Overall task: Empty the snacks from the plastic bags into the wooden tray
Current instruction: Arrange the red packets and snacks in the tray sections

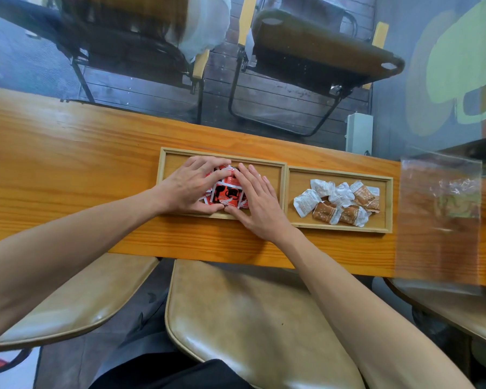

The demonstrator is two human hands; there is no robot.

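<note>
Two wooden trays lie side by side on the table. In the left tray [275, 169] sits a pile of red snack packets [225, 192]. My left hand [191, 186] and my right hand [257, 200] rest flat around that pile, fingers spread, cupping it from both sides. The right tray [340, 227] holds several brown and white wrapped snacks [338, 202]. Clear empty plastic bags [439, 217] lie flat on the table at the far right.
The orange wooden table [68, 153] runs across the view. Tan padded seats [250, 318] stand on my side below the table edge. Two dark folding chairs [314, 51] stand beyond the far edge. A white box [359, 136] stands behind the right tray.
</note>
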